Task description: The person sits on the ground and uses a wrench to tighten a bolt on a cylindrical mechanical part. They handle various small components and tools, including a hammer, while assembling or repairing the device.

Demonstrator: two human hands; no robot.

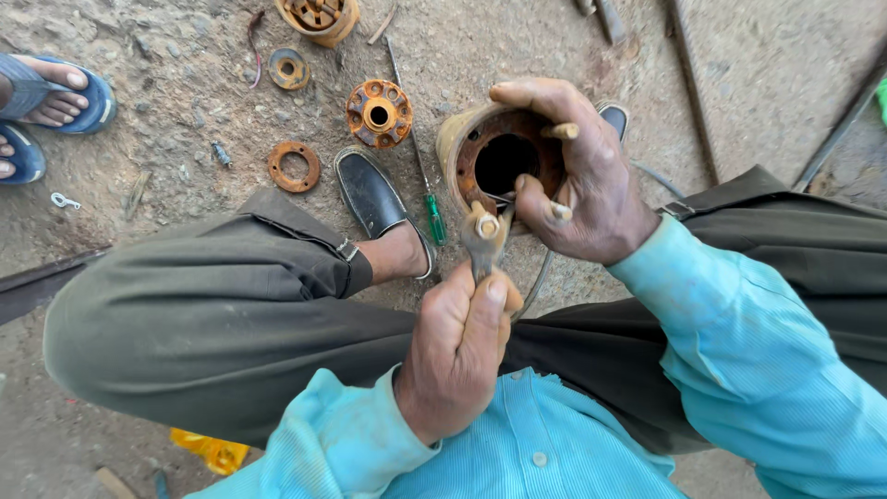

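Note:
My right hand (575, 176) grips the rim of a rusty round metal housing (480, 152), fingers hooked over its edge, with its dark bore facing me. My left hand (459, 351) is closed around the handle of a small metal spanner (483, 236), whose head sits on a bolt at the housing's lower rim. Both arms wear light blue sleeves. My knees in dark trousers spread to either side below the hands.
On the dirt ground lie a rusty flange with holes (379, 113), a flat rusty ring (294, 166), a smaller ring (289, 69), another rusty part (319, 17) and a green-handled screwdriver (432, 214). My black shoe (370, 192) is beside them. Another person's sandalled feet (46, 102) stand at far left.

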